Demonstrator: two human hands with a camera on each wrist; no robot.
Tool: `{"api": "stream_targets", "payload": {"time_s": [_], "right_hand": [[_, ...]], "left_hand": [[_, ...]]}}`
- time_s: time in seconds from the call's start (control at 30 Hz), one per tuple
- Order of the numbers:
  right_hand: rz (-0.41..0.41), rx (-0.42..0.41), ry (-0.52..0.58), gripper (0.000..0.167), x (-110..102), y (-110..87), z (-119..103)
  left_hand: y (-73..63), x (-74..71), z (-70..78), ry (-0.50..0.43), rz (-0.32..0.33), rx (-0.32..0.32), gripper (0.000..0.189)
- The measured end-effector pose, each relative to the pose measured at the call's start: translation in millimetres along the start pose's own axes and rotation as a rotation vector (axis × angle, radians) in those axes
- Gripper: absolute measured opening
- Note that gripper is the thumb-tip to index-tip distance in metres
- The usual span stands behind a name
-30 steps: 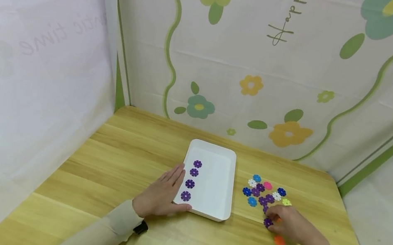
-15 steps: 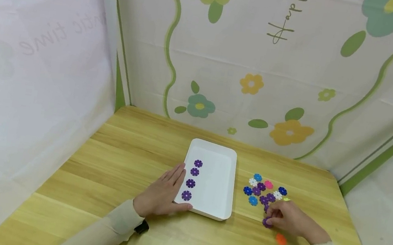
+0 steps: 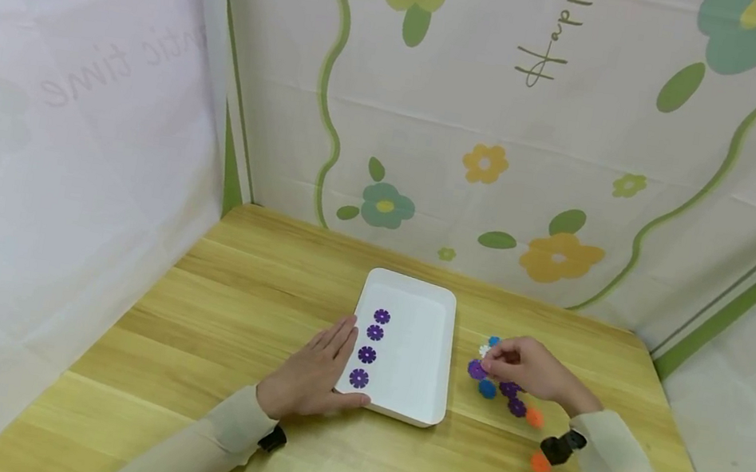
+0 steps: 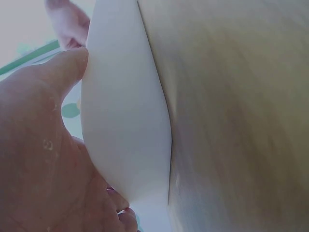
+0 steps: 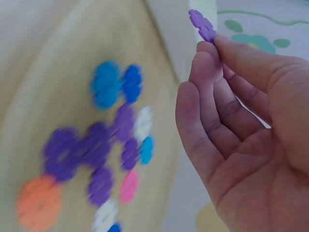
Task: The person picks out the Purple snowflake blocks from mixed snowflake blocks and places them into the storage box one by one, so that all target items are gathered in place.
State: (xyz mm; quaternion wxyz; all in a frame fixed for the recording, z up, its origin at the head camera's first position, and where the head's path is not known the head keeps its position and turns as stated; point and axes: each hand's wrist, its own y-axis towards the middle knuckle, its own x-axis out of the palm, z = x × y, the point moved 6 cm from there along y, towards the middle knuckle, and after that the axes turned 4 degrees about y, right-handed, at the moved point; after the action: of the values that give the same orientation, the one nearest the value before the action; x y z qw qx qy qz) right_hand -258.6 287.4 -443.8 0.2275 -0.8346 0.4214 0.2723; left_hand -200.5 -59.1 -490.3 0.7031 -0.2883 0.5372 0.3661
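Note:
My left hand [image 3: 307,375] rests against the left side of a white rectangular tray [image 3: 415,342], fingers straight along its rim and thumb at the near corner. Inside the tray, a column of several purple snowflake discs [image 3: 367,355] lies near the left wall. Between thumb and fingertips, my right hand [image 3: 536,370] pinches another purple snowflake disc [image 5: 202,25], raised above the loose ones to the tray's right. The left wrist view shows the tray's outer wall [image 4: 123,106] beside my thumb.
Loose snowflake discs in purple, blue, white, pink and orange lie right of the tray, including an orange disc [image 5: 39,203] and a pink disc [image 5: 129,186]. My right hand hides part of them in the head view. A flower-printed cloth [image 3: 438,115] hangs behind the wooden table [image 3: 254,291].
My right hand has lifted a purple snowflake disc from the near side of the loose discs and moved it up and left toward the tray. The left hand has stayed put.

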Motion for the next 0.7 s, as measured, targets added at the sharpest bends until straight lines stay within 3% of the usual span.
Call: {"api": "stream_targets", "payload": {"time_s": [0.37,0.7], "right_hand": [[0.017,0.066,0.006,0.014,6,77.9,-36],[0.084,0.093,0.030,0.016,26,139.5,-41]], "left_hand": [[0.7,1.8,-0.4,0.006,-0.004,-0.005,0.114],[-0.4,1.9,-1.2,-0.003,-0.012,-0.017,0.115]]}}
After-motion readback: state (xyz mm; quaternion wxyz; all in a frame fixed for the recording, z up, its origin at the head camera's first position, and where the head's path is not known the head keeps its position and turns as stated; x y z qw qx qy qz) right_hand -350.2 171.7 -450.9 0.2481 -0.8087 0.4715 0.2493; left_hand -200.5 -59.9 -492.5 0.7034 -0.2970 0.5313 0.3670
